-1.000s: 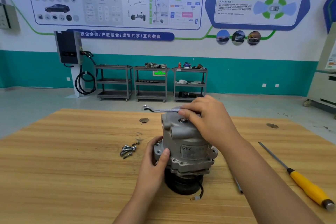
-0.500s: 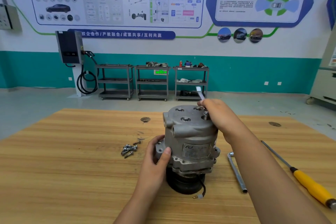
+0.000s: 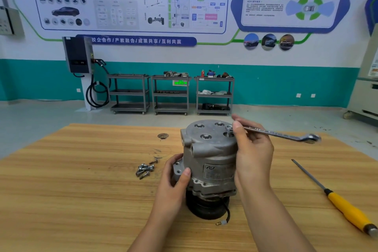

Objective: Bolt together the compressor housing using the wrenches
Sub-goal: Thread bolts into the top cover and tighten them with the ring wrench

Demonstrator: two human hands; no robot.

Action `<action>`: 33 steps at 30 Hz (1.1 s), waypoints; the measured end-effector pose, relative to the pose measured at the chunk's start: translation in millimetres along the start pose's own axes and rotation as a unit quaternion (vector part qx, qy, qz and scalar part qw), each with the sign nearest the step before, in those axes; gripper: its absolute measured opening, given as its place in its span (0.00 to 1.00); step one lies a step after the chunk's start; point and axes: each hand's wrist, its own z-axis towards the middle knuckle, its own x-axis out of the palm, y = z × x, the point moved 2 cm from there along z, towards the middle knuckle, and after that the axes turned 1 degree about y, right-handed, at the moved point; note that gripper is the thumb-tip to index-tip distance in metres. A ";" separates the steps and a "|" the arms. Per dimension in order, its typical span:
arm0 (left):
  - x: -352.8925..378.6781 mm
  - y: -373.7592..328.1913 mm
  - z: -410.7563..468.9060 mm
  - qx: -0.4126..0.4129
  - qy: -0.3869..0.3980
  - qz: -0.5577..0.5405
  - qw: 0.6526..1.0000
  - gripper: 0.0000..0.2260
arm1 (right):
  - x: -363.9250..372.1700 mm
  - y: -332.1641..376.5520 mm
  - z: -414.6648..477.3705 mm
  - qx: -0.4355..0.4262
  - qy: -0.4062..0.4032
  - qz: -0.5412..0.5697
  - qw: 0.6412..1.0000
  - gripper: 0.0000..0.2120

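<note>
Wrench (image 3: 274,132) swung rightward, right grip (image 3: 253,149) pinching it; left grip (image 3: 176,178) clasps grey housing (image 3: 210,149).

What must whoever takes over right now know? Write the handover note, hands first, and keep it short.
Left hand: grips the compressor housing by its left flange, steadying it upright on the table.
Right hand: holds the wrench near its ring end, which sits on the right-hand top bolt.
Done: the three other top bolts look seated.
Left: the bolt under the wrench stands proud, so tighten it. The loose bolts left of the housing are probably yet to go in. A yellow-handled screwdriver lies to the right.
</note>
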 end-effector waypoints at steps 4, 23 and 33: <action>-0.4 0.0 0.2 0.005 -0.006 -0.001 1.000 0.20 | -4.0 -0.9 -15.1 -0.104 0.058 -0.087 0.989 0.07; -1.5 5.9 -0.4 -0.048 -0.006 -0.057 0.997 0.23 | 13.2 26.9 23.8 -0.209 0.136 -0.443 0.861 0.10; 1.4 3.8 0.4 -0.052 0.001 -0.078 0.996 0.10 | 4.0 5.3 48.5 0.092 0.060 -0.418 0.902 0.09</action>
